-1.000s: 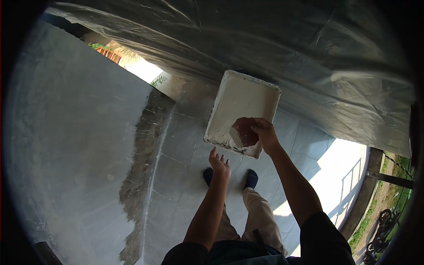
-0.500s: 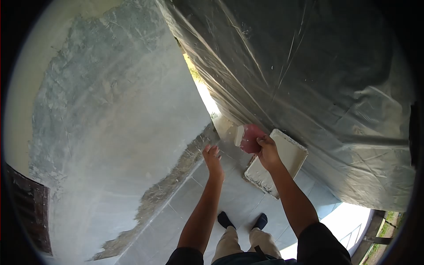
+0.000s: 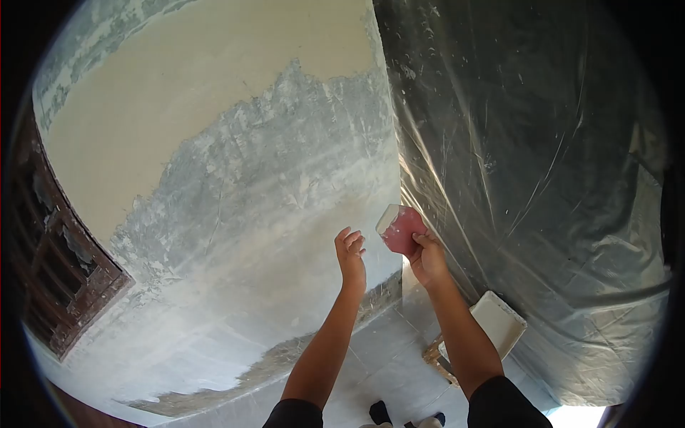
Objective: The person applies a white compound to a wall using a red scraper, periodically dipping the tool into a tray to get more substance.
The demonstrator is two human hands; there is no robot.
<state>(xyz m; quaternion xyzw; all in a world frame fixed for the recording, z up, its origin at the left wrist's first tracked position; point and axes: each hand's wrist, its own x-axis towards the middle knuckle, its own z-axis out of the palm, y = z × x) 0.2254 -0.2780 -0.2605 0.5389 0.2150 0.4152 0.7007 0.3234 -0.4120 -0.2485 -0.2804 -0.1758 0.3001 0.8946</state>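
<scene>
My right hand (image 3: 428,260) is raised in front of the wall (image 3: 235,178), fingers and thumb clamped on the lower edge of a small red scraper (image 3: 401,228). The scraper's blade points up and to the left, and a band of white filler sits along its upper left edge. It hangs just in front of the wall's right-hand corner, where the plaster meets a sheet of clear plastic (image 3: 528,178); I cannot tell whether the blade touches the surface.

My left hand (image 3: 351,255) is up beside it, just to the left, holding nothing. Its fingers are loosely curled, palm turned toward the scraper, close to the blade but apart from it.

Behind both hands the wall is patchy: a smooth cream coat covers the upper left, and a rough grey-white skim spreads across the middle and down to the bottom, with a ragged border between the two. At the far left stands a dark wooden lattice frame (image 3: 57,271). The plastic sheet drapes over the whole right side, creased and catching the light.

Low down, right of my right forearm, a white tray (image 3: 499,321) smeared with filler rests on the pale tiled floor (image 3: 385,357), against the foot of the plastic. My dark shoes (image 3: 382,412) just show at the bottom edge.
</scene>
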